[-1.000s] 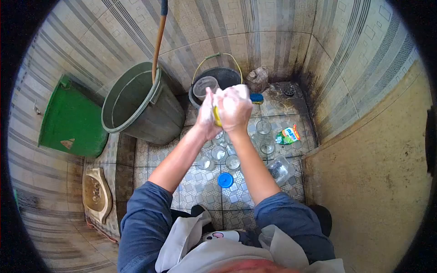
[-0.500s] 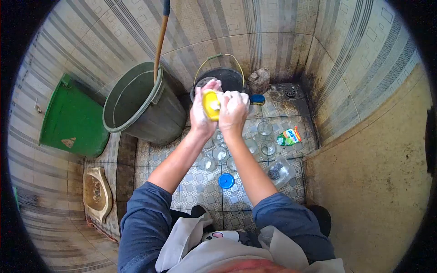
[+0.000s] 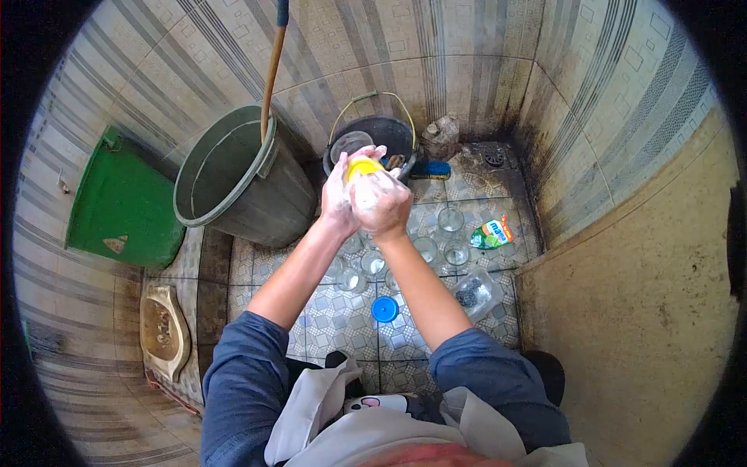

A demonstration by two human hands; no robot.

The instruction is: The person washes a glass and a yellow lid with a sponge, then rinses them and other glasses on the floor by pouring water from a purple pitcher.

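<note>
Foam covers both of my hands, which are raised above the floor in front of the black bucket [image 3: 393,132]. My left hand [image 3: 338,198] is wrapped round the left side of a round yellow lid [image 3: 363,166]. Against its near face and right side, my right hand [image 3: 383,204] is closed and hides much of it. Below my hands, several clear glass jars [image 3: 373,263] stand on the tiles. A blue lid [image 3: 384,309] lies nearer to me, and a clear plastic container [image 3: 476,296] with dark stuff inside is at the right.
A large grey bin [image 3: 268,191] with a wooden handle [image 3: 272,78] in it stands at the left, beside a green lid [image 3: 128,206]. A blue brush [image 3: 430,170], a dirty bottle [image 3: 442,136] and a green soap pouch [image 3: 492,233] are at the right. Walls close in both sides.
My right hand has slid left and down across the yellow lid, hiding more of it. The lid is tipped, and more of the bucket and brush shows.
</note>
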